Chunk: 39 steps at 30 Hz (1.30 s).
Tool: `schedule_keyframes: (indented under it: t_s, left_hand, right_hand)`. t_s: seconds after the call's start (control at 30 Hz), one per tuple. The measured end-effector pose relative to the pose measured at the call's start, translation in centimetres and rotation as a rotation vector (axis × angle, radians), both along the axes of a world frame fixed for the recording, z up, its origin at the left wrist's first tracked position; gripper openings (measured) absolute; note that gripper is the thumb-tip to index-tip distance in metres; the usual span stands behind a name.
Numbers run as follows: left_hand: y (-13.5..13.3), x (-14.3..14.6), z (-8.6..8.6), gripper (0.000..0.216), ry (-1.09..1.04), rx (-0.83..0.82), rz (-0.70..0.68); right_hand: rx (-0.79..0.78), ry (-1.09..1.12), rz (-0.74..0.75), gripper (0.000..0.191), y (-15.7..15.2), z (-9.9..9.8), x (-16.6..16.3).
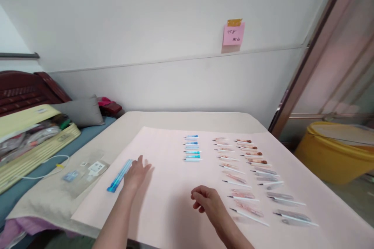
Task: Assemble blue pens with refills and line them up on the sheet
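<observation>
My left hand (136, 173) lies flat with fingers stretched out on a pale pink sheet (169, 186), right beside a bundle of blue pens (119, 175) at the sheet's left edge. My right hand (206, 199) hovers low over the sheet near the front, fingers curled loosely inward, nothing visible in them. Ahead, a short column of blue and white pens (192, 148) lies in neat rows. To the right, two longer columns of pens with brownish and grey caps (248, 175) run toward the front edge.
A clear plastic bag with small cards (84, 171) lies left of the sheet on the beige table cover. A bed with an open yellow case (32, 140) and grey pillow (80, 110) stands left. A yellow tub (336, 151) sits right. A pink sticky note (233, 33) hangs on the wall.
</observation>
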<state>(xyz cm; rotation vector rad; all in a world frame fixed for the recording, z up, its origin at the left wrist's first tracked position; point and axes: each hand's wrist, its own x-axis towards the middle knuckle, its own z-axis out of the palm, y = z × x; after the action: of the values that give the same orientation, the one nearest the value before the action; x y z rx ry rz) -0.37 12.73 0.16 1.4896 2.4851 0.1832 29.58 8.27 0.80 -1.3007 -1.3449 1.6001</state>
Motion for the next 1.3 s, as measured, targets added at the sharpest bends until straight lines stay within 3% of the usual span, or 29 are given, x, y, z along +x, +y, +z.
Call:
schedule_keyframes:
  t_s: [0.1,0.2,0.33,0.53,0.67,0.77,0.93,1.03,1.23,1.3]
  left_hand:
    - [-0.1,-0.8,1.2,0.05,-0.079,0.073,0.068]
    - [-0.6,-1.0,1.2,0.03,-0.153,0.043,0.087]
    - [-0.4,1.5,0.6,0.012,-0.336,0.072,0.055]
    - [-0.3,9.5,1.5,0.026,-0.865,0.085,-0.15]
    - [-1.8,13.7,2.3,0.037,-1.437,0.088,-0.173]
    - [-2.5,14.8,2.5,0.034,-1.546,0.119,-0.162]
    - [-2.2,14.8,2.2,0.028,-1.829,0.188,-0.011]
    - [-2.0,14.7,2.0,0.02,-1.86,0.284,0.031]
    - [-2.5,15.0,2.0,0.027,-1.584,0.374,0.117]
    - [-2.6,15.1,2.4,0.025,-1.662,0.336,0.102]
  right_hand:
    - [-0.003,-0.021,-0.005,0.017,-0.1,0.1,0.0]
    - [0.002,-0.046,0.003,0.017,-0.2,0.2,-0.1]
    - [0.004,-0.057,0.025,0.017,-0.3,0.0,-0.4]
    - [-0.025,-0.019,-0.051,0.017,-0.6,0.4,-0.4]
    - [-0.14,0.21,-0.055,0.033,-1.2,1.0,-0.4]
    - [-0.216,0.392,-0.034,0.038,-1.4,0.9,-0.4]
    - [-0.252,0.459,-0.023,0.024,-1.2,0.8,-0.5]
    - [-0.191,0.336,-0.036,0.018,-1.3,1.2,-0.8]
    - [0.045,-0.049,-0.091,0.019,-1.3,1.1,-1.3]
    - [0.047,-0.069,-0.094,0.019,-1.2,0.8,-1.2]
